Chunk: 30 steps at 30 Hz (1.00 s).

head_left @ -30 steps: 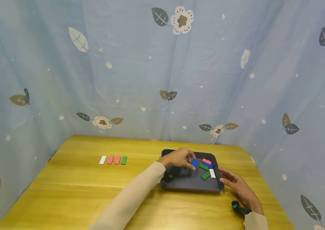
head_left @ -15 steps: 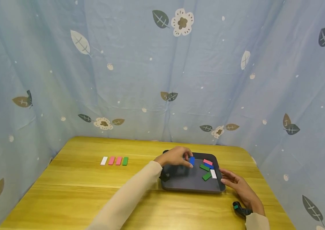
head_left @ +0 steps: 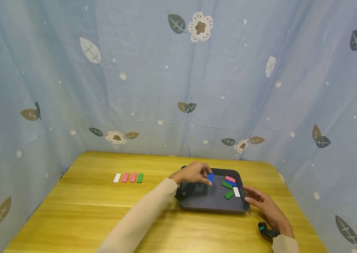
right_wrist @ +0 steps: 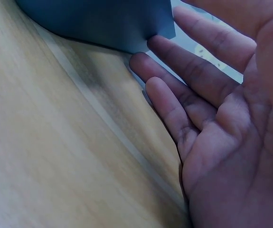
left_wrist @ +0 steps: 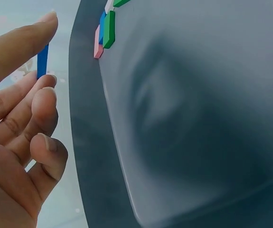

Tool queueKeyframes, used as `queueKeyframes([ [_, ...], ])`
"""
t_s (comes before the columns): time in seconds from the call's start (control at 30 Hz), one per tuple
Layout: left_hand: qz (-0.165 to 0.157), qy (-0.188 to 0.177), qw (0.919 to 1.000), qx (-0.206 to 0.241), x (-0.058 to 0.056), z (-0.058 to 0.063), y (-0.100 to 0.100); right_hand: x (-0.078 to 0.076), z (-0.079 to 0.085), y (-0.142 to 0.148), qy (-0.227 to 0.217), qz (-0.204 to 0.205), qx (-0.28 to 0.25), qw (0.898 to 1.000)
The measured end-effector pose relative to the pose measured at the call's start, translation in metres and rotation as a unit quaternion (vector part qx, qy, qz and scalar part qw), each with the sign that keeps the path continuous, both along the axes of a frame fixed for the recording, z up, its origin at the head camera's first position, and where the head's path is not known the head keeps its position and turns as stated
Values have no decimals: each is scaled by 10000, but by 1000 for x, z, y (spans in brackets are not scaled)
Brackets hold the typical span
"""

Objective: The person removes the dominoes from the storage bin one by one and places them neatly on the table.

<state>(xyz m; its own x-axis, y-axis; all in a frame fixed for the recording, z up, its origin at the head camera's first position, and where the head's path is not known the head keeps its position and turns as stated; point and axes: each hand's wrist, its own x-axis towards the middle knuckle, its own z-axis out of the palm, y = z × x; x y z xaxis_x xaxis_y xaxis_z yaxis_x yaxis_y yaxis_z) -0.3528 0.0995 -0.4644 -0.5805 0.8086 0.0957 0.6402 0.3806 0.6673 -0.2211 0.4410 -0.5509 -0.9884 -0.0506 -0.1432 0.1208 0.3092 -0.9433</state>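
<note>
My left hand (head_left: 194, 173) pinches a blue domino (head_left: 211, 178) between thumb and fingertips, above the dark grey tray (head_left: 203, 203). In the left wrist view the domino (left_wrist: 42, 62) shows edge-on between the thumb and a fingertip, and the other fingers are bent loosely. My right hand (head_left: 265, 205) is at the tray's right side, its fingertips right at the outer wall. The right wrist view shows these fingers (right_wrist: 188, 66) nearly straight beside the wall. Toward the right inside the tray lie a pink domino (head_left: 230, 179), another blue one, two green dominoes and a white domino (head_left: 236, 192).
On the wooden table (head_left: 86, 203), left of the tray, a row holds a white domino (head_left: 117, 177), two pink ones and a green domino (head_left: 140, 178). A patterned blue curtain (head_left: 153, 80) hangs behind and at both sides.
The left hand has lifted the blue domino from the tray floor and shifted slightly left with it. The right hand stays at the tray's side. The head view has shifted a little.
</note>
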Motion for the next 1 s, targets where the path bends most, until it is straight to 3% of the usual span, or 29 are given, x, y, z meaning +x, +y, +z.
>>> queueKeyframes([
  [0.6,112,16,9999,49,-5,2,-1,-1,5,-3,31,-86,53,9999],
  [1.0,139,90,9997,157,-8,0,-16,1,3,-3,9,-40,-15,10000],
])
